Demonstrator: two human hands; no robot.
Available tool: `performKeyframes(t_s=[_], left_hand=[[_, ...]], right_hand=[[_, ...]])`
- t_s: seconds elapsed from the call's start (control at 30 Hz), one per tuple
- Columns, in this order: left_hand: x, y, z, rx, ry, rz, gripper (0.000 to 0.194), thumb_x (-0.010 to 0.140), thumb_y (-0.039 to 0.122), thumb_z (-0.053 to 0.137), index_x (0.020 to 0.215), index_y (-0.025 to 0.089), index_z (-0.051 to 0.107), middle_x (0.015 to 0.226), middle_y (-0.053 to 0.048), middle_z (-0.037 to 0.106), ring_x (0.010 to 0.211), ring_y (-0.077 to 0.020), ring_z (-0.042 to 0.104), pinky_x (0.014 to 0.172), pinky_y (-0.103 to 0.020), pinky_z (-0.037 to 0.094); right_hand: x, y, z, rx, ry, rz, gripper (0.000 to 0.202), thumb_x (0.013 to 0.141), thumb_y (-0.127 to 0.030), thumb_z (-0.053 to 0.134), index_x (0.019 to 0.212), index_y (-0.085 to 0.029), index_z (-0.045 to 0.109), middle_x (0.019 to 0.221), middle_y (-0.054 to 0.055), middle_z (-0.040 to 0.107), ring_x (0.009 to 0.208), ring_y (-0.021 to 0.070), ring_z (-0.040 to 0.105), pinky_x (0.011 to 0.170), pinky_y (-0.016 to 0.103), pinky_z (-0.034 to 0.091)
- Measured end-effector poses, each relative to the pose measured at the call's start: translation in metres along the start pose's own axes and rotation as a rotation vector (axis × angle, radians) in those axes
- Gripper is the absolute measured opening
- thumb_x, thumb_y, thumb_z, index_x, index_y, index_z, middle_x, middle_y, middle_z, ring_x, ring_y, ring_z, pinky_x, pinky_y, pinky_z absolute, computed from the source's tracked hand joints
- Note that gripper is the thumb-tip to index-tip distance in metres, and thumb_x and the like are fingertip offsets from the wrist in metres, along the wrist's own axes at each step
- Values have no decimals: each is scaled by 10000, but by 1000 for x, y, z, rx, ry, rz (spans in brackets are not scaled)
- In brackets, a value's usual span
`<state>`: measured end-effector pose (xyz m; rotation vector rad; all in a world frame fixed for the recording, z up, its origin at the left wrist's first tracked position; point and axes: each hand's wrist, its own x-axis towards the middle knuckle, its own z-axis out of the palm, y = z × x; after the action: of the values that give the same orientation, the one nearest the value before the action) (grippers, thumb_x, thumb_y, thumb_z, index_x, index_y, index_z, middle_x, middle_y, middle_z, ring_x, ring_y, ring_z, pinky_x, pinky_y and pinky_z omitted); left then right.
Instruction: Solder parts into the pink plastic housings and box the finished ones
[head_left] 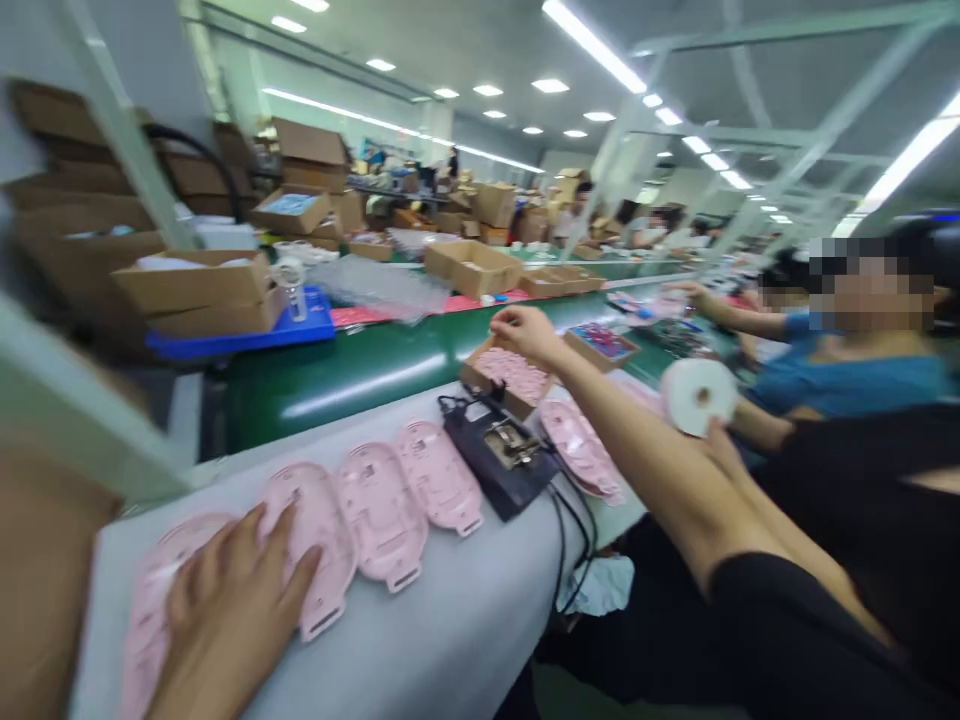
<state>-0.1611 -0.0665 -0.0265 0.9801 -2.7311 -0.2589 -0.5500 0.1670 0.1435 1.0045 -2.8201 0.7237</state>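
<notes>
My left hand (240,590) lies palm down with fingers spread over pink plastic shells (379,510) set in a row on the grey-white table. Its fingertips touch one shell (322,550). My right hand (525,335) reaches far forward over a small carton of pink pieces (514,372), fingertips pinched together; what is between them is too small to tell. A dark block with a metal fixture (510,445) stands right of the row, with black cables. Beyond it lie more pink shells (581,450).
A green conveyor (360,375) runs behind the table, with open cartons (469,265) and a blue tray (300,325) beyond. At right, a person's hand (724,455) is by a white roll (697,395); another person in teal reaches out. A pale post stands at left.
</notes>
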Motion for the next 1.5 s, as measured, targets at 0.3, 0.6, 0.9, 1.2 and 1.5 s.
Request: performKeyframes(t_s=[0.3,0.6,0.9,1.2,1.5], left_hand=[[-73,27,-71,-132,51,120,352,976,344,560,1303,229,625,1339,-78,573,1252,-272,501,1041,-457,451],[-87,-29,-65,-107,225,-55,273,951,285,582,1184,180,678,1180,-82,605,1094,-282,521,961,-451,486],[-67,-41,-58,19,105,-122,455,978,318,524,1386,122,576,1405,-108,522,1227,-326,498,1062,-493,469],[-57,-36,-63,72,10,-166,483,988,302,490,1457,185,503,1404,-105,508,1137,-293,596,934,-467,538],[-51,-34,-64,101,-16,-183,427,980,305,502,1379,191,599,1422,-125,492,1156,-297,583,985,-468,507]], right_hand=[[-83,-270,116,409,-658,-756,99,871,-217,733,932,-154,778,795,-2,734,724,107,667,676,205,454],[-102,-310,226,-36,-697,-1003,243,884,-134,624,1045,-193,796,974,49,751,884,186,678,710,258,401],[-95,-320,219,-234,-696,-1109,238,873,-126,588,983,-185,790,902,92,729,830,219,645,623,288,309],[-91,-318,214,-189,-701,-1148,231,917,-167,599,1075,-197,765,974,68,729,879,196,636,689,276,364],[-90,-320,211,-226,-715,-1133,239,890,-181,641,1099,-213,752,968,94,716,837,221,645,632,280,335]])
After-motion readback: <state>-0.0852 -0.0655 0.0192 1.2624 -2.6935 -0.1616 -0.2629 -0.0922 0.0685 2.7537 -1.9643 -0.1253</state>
